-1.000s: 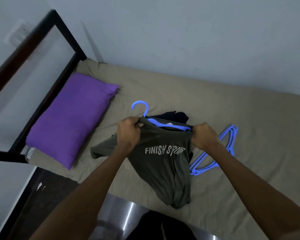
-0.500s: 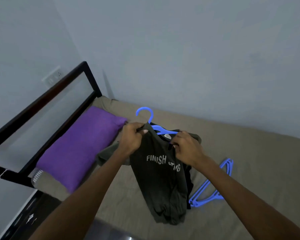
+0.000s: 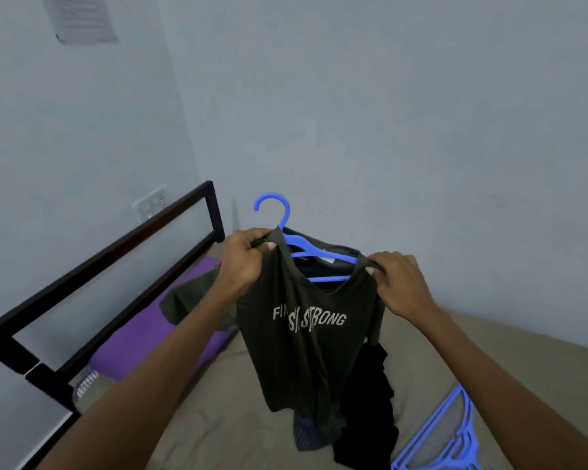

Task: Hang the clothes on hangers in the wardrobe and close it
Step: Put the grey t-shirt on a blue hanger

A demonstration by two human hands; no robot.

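Pillow (image 3: 143,337): purple, lying against the headboard
Headboard (image 3: 116,252): dark frame
Bed sheet (image 3: 224,418): tan
Wall switch plate (image 3: 150,205): white

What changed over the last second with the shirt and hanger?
Both hands, left hand and right hand, raised the olive T-shirt and its blue hanger off the bed; it now hangs in the air. The right hand shifted inward, then back out to the shoulder. Unchanged: both grips on the shirt, spare blue hangers on the bed, purple pillow in place.
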